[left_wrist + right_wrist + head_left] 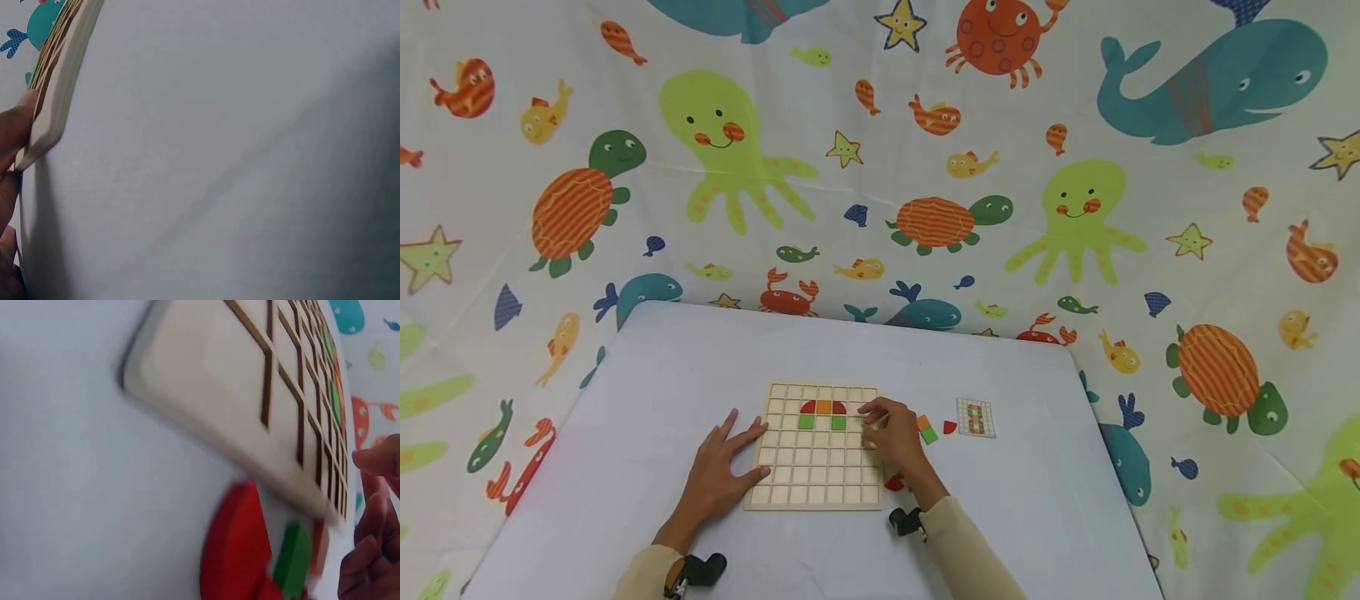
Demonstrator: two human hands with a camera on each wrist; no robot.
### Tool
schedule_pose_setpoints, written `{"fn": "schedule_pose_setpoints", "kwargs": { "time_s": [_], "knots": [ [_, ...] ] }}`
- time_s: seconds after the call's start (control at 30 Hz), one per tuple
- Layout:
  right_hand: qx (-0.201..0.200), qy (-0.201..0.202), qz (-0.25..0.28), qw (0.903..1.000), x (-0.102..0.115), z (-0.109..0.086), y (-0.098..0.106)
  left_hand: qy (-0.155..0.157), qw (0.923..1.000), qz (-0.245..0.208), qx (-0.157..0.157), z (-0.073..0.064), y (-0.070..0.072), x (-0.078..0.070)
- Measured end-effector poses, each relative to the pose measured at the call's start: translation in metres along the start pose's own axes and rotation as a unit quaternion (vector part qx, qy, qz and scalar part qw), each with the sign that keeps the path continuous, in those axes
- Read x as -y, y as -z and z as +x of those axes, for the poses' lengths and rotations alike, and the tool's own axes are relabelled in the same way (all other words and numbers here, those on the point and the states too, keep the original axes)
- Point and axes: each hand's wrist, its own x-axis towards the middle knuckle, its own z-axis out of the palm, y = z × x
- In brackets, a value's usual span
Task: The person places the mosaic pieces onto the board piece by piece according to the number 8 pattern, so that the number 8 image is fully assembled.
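A wooden grid board [816, 475] lies on the table. In its upper rows are an orange square [823, 407] between two red quarter-round pieces [808, 407], with two green squares [806, 422] below. My left hand [718, 462] has its fingers and thumb spread along the board's left edge; the left wrist view shows fingertips at the board's side [69, 81]. Above the board's right edge is my right hand [891, 433], fingers loosely bent, thumb and forefinger apart. No piece shows between them in the head or right wrist view.
Right of the board lie loose pieces: an orange one [923, 422], a green one [930, 435], a red quarter-round [950, 427] and red pieces [234, 544] near its lower right corner. Farther right is a small pattern card [976, 417]. A sea-animal curtain [865, 292] hangs behind the white table [1030, 500].
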Motion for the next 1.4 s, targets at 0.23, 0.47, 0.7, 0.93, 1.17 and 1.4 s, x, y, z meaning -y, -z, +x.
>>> {"fn": "schedule_pose_setpoints", "kwargs": {
  "time_s": [0.23,0.47,0.7,0.93,1.17,1.4],
  "knots": [
    [0.031,0.008,-0.018,0.9993,-0.020,-0.001,0.039,-0.006,1.0000,0.003,-0.001,0.001,0.000,0.000],
    [0.041,-0.022,-0.080,0.9957,-0.037,0.001,0.062,-0.006,1.0000,0.002,-0.004,0.002,0.000,0.001],
    [0.048,-0.037,-0.140,0.9883,-0.040,0.001,0.070,-0.010,0.9999,-0.001,-0.011,0.001,-0.002,0.001],
    [-0.017,-0.064,-0.183,0.9809,-0.045,0.003,0.065,-0.006,1.0000,-0.004,-0.007,0.000,-0.002,-0.001],
    [-0.052,-0.077,-0.181,0.9790,-0.046,0.000,0.061,-0.004,1.0000,0.000,-0.007,0.000,-0.002,-0.001],
    [-0.048,-0.057,-0.094,0.9928,-0.031,-0.003,0.050,-0.008,0.9999,0.001,-0.011,0.000,-0.003,-0.001]
  ]
}}
